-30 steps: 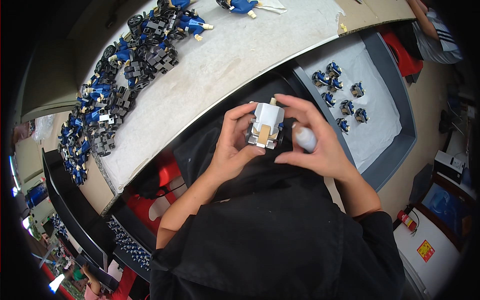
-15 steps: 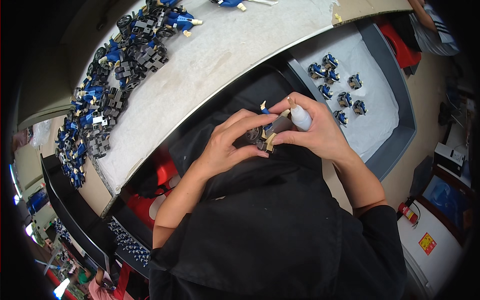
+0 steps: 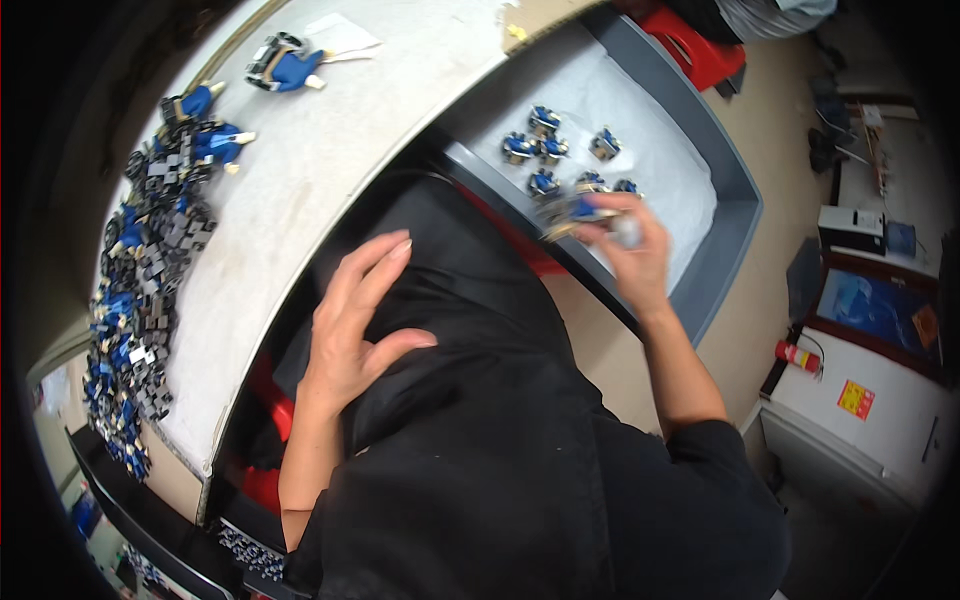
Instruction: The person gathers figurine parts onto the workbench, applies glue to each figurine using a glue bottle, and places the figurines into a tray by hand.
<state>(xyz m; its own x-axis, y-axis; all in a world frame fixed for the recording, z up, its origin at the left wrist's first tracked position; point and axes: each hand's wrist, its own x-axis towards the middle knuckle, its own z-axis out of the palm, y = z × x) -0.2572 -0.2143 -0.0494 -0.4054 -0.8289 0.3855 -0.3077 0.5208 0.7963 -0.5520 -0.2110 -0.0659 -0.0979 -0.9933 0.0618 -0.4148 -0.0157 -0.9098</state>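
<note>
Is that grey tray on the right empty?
No. The grey tray holds several small blue parts on its white liner.

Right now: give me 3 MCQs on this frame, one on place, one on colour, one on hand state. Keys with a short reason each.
1. Where is the right hand?
A. Over the grey tray at the person's right
B. Over the pile of parts on the table at the left
C. Resting on the lap

2. What colour shows most on the small parts lying in the grey tray?
A. Red
B. Blue
C. Green

3. What is the left hand doing?
A. Gripping a part
B. Open and empty, against the black garment
C. Pressed flat on the table

Answers:
1. A, the hand holds a blurred blue part just above the tray's white liner.
2. B, each part there has a blue body.
3. B, its fingers are spread with nothing in them, lying on the black garment.
</note>
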